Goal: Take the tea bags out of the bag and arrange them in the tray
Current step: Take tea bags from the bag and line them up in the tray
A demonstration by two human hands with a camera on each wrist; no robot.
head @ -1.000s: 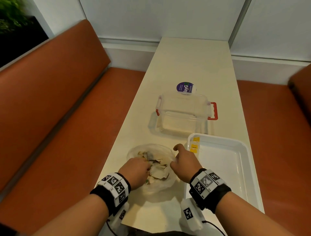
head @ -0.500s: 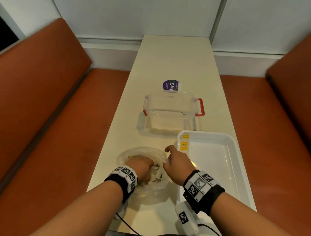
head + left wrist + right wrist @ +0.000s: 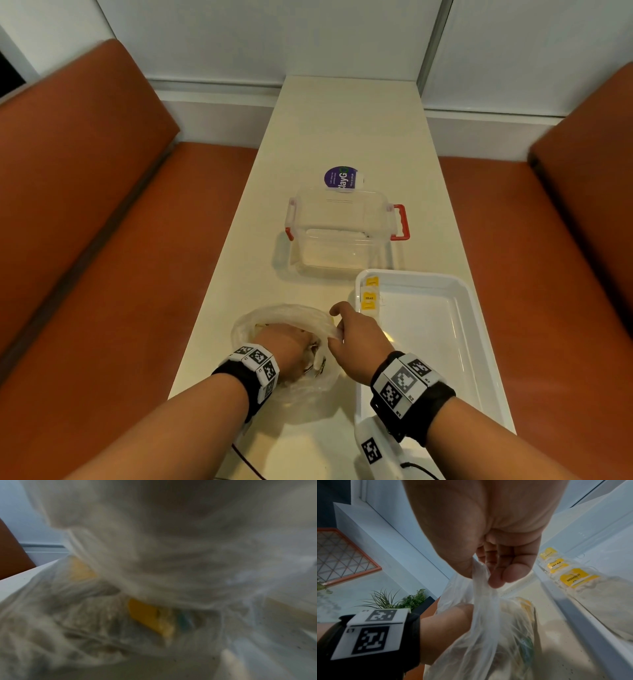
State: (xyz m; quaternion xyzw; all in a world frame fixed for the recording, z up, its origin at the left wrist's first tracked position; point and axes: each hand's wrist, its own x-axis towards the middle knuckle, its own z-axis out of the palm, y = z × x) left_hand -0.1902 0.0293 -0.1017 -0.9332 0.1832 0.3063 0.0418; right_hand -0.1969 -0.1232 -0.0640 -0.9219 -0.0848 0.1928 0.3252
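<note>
Two hands at the plastic bag, and your left one is now deep inside it.

Your left hand (image 3: 286,346) has gone further into the plastic bag (image 3: 274,317) than a second ago, so the next tea bags (image 3: 524,605) are about to come out; I cannot tell how its fingers lie. Your right hand (image 3: 359,342) pinches the bag's rim between thumb and fingers (image 3: 500,577) and holds the mouth open. Right of the bag, touching it, the tray (image 3: 462,308) holds a few yellow-tagged tea bags (image 3: 369,298) along its near-left wall. Most of its floor is free. Beyond the bag stands a clear box (image 3: 342,233).
</note>
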